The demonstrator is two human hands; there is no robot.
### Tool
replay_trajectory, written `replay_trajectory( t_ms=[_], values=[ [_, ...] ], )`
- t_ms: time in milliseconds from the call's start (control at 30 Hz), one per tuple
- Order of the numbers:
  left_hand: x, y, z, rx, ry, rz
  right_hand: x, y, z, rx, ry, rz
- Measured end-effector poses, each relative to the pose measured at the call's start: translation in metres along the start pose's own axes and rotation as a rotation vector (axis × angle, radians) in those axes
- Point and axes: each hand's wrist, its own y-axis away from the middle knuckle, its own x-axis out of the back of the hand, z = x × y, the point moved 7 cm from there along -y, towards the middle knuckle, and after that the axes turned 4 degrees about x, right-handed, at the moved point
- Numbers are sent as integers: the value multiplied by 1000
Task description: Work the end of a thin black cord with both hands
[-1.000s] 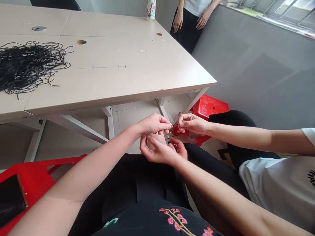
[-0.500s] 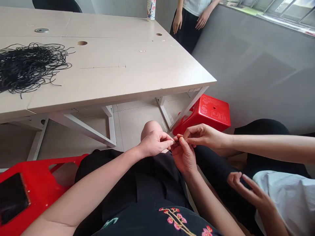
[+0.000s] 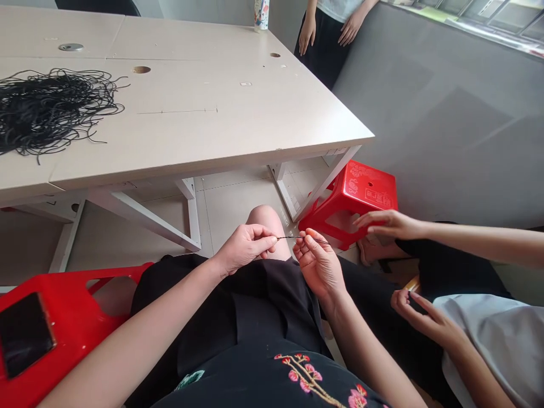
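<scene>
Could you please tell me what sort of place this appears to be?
It looks like a shared workroom for handwork: long pale laminate tables with round cable holes, a heap of black cords on top, and a red plastic stool on the tiled floor.

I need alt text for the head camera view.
A person's left hand and right hand hold a thin black cord over their lap; a co-worker's hands reach in from the right. Tangled black cords lie on a pale table.
</scene>
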Motion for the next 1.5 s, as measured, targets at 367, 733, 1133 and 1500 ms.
replay_trajectory(
  t_ms=[367, 733, 1133, 1500],
  values=[
    [5, 12, -6, -77, -74, 13, -35, 2, 6, 21, 478, -302],
    [166, 128, -52, -243, 628, 689, 94, -149, -55, 51, 1017, 120],
    [189, 198, -87, -302, 705, 916, 156, -105, -19, 343, 1774, 254],
    [170, 164, -95, -236, 716, 811, 154, -79, -36, 372, 2036, 247]
  ],
)
